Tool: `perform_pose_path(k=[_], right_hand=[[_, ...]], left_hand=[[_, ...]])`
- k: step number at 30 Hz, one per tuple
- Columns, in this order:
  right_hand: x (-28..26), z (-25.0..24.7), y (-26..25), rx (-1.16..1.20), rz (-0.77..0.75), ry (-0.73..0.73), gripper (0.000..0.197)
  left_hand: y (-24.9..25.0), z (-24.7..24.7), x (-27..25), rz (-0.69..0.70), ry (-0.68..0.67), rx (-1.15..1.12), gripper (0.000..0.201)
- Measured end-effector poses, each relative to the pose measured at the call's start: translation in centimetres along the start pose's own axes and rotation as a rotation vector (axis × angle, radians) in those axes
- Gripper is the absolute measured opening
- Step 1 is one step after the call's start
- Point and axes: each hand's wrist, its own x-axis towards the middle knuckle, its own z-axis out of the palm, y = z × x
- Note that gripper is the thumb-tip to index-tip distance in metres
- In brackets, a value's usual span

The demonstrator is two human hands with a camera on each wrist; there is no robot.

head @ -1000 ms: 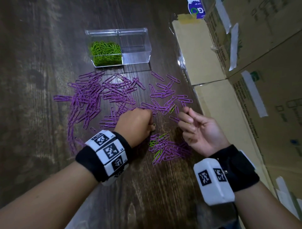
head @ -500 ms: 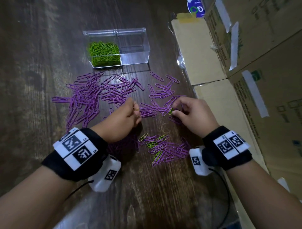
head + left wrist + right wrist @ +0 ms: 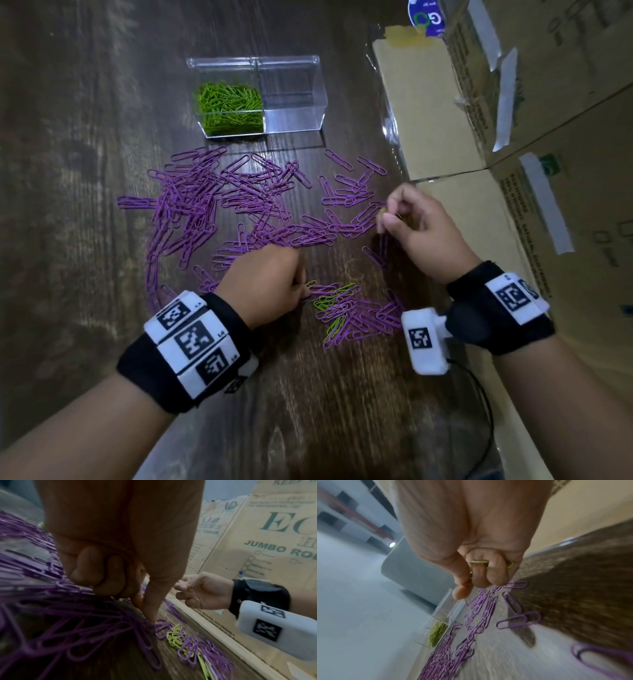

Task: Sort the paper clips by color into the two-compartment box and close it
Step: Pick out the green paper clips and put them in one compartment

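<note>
A clear two-compartment box [image 3: 291, 65] stands open at the far middle of the table. Its left half holds green paper clips [image 3: 229, 106] and its right half looks empty. Purple clips [image 3: 191, 192] lie spread in front of it. A small mixed pile [image 3: 352, 315] of purple and green clips [image 3: 175, 637] lies nearer me. My left hand [image 3: 305, 291] is curled at that pile's left edge, its index fingertip [image 3: 151, 619] down on the clips. My right hand [image 3: 385, 216], raised over the purple clips, pinches a green clip [image 3: 383, 209]. More green clips [image 3: 477, 562] sit in its curled fingers.
Taped cardboard boxes [image 3: 531, 154] wall off the right side, with a flat cardboard flap [image 3: 411, 102] lying beside the clear box. A black cable [image 3: 483, 411] runs from my right wrist toward the near edge. Dark wooden tabletop [image 3: 85, 137] shows at left.
My left hand came back from the purple spread to the mixed pile. My right hand rose from the table with a green clip pinched.
</note>
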Motion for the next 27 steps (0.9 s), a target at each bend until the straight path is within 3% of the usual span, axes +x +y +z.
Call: perform_pose_path(k=[2,5,8,11,14,21,27], right_hand=[[-0.9,0.1,-0.1,0.239,0.066,-0.030,0.023],[-1.9,0.5,-0.1,0.288,0.150,-0.143,0.028],[-2.6,1.1,-0.3,0.133,0.176,-0.219,0.025],[-3.5,2.1,0.1,-0.168,0.060,-0.238,0.010],[-4.2,2.6,0.6,-0.488,0.024,-0.268,0.012],[-4.4,0.4,1.4,-0.624,0.080,-0.194,0.016],[-4.0,0.1,0.7,-0.571,0.065,-0.135,0.014]], left_hand=[[-0.3,-0.1,0.0,0.013,-0.005,-0.092,0.018],[-0.8,-0.6,0.1,0.007,0.012,-0.307,0.014],[-1.6,-1.5,0.4,-0.008,0.025,-0.548,0.015],[-2.1,-1.9,0.4,-0.026,0.006,-0.677,0.012],[-1.5,-1.4,0.4,-0.001,-0.077,-0.759,0.021],[0.4,0.2,-0.5,0.215,-0.170,-0.382,0.022],[0.5,1.0,-0.9,0.310,-0.022,-0.090,0.012]])
